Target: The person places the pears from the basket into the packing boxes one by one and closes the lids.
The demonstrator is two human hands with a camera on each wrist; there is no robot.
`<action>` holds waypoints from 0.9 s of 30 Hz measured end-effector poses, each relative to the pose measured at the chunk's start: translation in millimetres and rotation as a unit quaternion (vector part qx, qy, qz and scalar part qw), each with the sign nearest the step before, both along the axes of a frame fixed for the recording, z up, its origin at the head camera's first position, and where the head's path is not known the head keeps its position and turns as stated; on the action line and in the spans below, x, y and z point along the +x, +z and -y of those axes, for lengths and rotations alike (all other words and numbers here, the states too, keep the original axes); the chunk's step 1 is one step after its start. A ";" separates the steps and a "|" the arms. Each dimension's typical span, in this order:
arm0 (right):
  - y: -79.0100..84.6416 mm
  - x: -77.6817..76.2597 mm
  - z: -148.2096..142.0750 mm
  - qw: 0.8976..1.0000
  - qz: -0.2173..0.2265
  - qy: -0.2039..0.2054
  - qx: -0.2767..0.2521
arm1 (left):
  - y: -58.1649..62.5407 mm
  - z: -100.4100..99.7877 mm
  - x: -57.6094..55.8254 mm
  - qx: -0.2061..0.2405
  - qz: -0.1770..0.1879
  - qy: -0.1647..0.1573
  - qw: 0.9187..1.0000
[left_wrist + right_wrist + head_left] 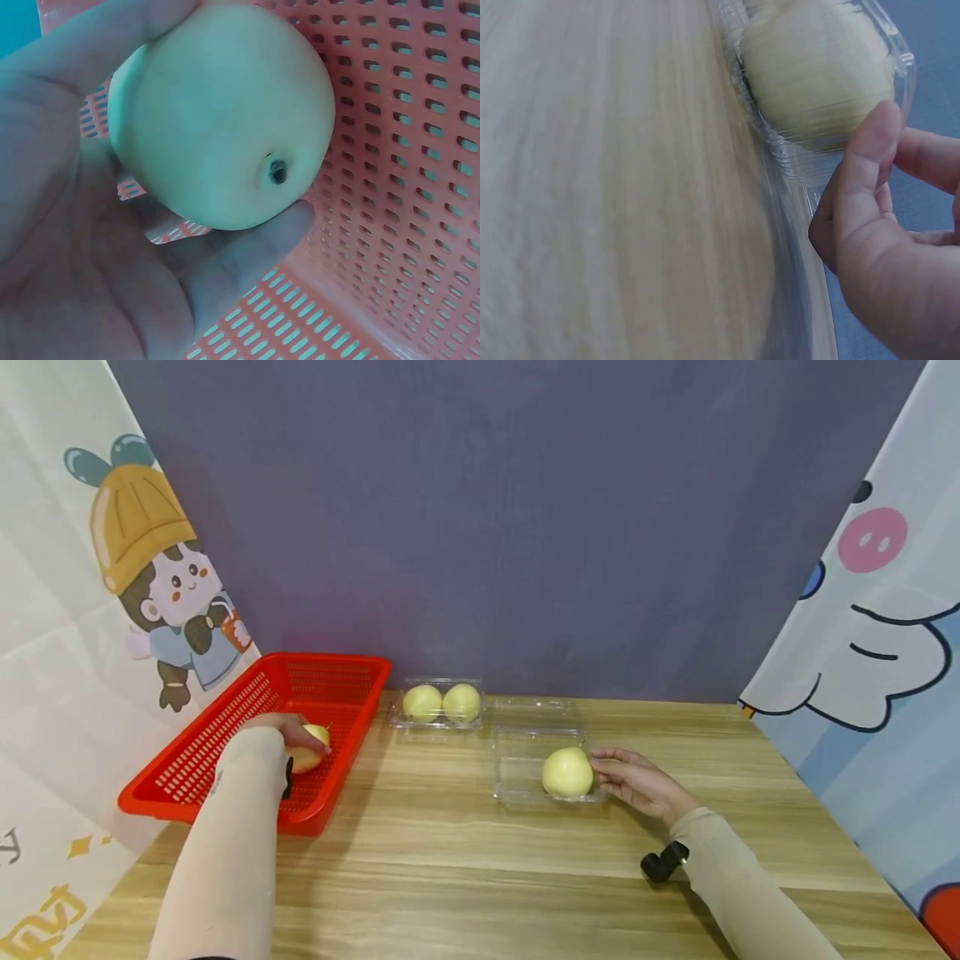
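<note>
My left hand (281, 727) is inside the red basket (358, 752) and grips a pale yellow pear (307, 760). In the left wrist view the fingers and thumb curl round this pear (225, 112), its dark blossom end facing the camera. To the right, an open clear plastic clamshell box (516, 772) lies on the table with one pear (567, 772) in its right part, stem up. My right hand (637, 783) pinches the box's right edge between thumb and fingers, close beside that pear; the right wrist view shows the thumb (877, 135) at the rim.
Behind, near the grey backdrop, another clear plastic box (438, 724) holds two pears (422, 703). The wooden table (420, 868) runs between printed cloth panels at left and right. The basket has raised, slotted walls.
</note>
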State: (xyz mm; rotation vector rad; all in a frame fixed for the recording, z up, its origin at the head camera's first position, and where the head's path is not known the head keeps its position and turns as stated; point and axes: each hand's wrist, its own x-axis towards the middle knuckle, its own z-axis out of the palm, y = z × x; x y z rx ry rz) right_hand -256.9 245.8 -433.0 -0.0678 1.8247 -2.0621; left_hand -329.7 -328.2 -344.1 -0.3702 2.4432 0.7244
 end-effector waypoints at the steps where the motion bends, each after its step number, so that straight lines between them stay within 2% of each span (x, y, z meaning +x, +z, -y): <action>1: -0.1 0.1 0.0 1.000 0.000 -0.002 0.000 | -0.1 -0.4 -0.4 -0.005 0.004 -0.011 1.000; 12: 0.4 0.4 0.0 1.000 0.002 -0.002 0.000 | -0.7 0.8 -3.2 -0.043 0.007 -0.071 0.997; 15: 1.0 0.2 -0.1 1.000 0.002 -0.001 -0.002 | -1.4 2.3 -1.5 -0.033 0.006 -0.061 0.998; 19: 1.3 0.4 0.1 1.000 0.002 -0.001 -0.002 | -0.9 3.2 2.8 0.002 0.007 -0.011 1.000; 22: 1.1 0.2 0.3 1.000 0.001 0.000 0.000 | 0.2 2.9 6.1 0.013 0.003 0.012 1.000; 24: 1.1 0.3 0.4 1.000 0.001 0.000 0.002 | 0.3 3.0 7.0 0.014 0.002 0.009 1.000; 27: 1.2 0.4 0.5 1.000 0.002 0.000 0.003 | 0.9 3.1 9.5 0.028 0.003 0.026 0.999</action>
